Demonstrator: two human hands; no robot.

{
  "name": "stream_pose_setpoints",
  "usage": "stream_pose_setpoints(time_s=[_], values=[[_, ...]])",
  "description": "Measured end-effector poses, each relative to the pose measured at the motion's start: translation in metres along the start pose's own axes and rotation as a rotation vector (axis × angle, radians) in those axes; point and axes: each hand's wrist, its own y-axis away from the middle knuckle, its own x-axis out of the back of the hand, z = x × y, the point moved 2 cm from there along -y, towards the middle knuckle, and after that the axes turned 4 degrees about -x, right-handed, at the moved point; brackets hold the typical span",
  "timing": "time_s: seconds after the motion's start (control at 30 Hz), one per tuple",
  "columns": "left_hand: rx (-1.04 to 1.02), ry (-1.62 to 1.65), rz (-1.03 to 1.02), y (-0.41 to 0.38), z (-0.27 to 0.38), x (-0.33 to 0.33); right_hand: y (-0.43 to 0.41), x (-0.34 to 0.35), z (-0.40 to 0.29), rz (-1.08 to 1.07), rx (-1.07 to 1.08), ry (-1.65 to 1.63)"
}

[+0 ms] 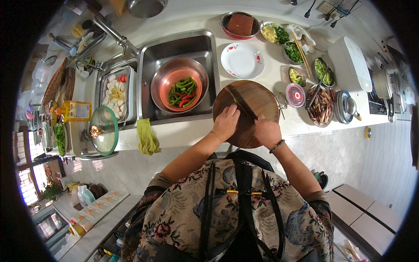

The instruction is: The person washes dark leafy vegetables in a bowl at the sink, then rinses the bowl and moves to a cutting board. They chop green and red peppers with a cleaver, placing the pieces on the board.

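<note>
My right hand (267, 131) is closed round the handle of a kitchen knife (241, 101), whose dark blade lies slantwise over a round wooden chopping board (262, 98). The fingertips of my left hand (226, 121) press a small piece of green pepper (236, 101) on the board, close beside the blade. Left of the board, an orange-red basket (166, 85) with green and red peppers (185, 90) rests in a steel bowl (157, 73) in the sink (212, 49). Just beyond the board stands a white plate (242, 60) with red heart prints.
Right of the board are a lidded container (295, 95), a bowl of sliced purplish food (320, 109), bowls of chopped greens (293, 52) and a white appliance (350, 64). A green cloth (147, 136) hangs over the counter edge; a glass lid (104, 131) stands farther left.
</note>
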Motion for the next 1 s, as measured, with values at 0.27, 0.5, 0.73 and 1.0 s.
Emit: stream_pose_setpoints(time_s=[0.27,0.5,0.73,1.0], values=[[-0.007,-0.026,0.029,0.003,-0.003,-0.003,0.018,0.021,-0.010,-0.040,-0.024,0.045],[0.020,-0.030,-0.007,0.001,-0.001,-0.004,-0.002,-0.006,-0.006,-0.011,-0.019,-0.007],[0.070,0.051,0.052,0.001,-0.002,-0.004,0.002,0.021,-0.015,-0.051,-0.035,-0.009],[0.109,0.122,0.024,0.002,-0.003,-0.003,-0.017,0.005,-0.024,-0.004,-0.038,-0.043]])
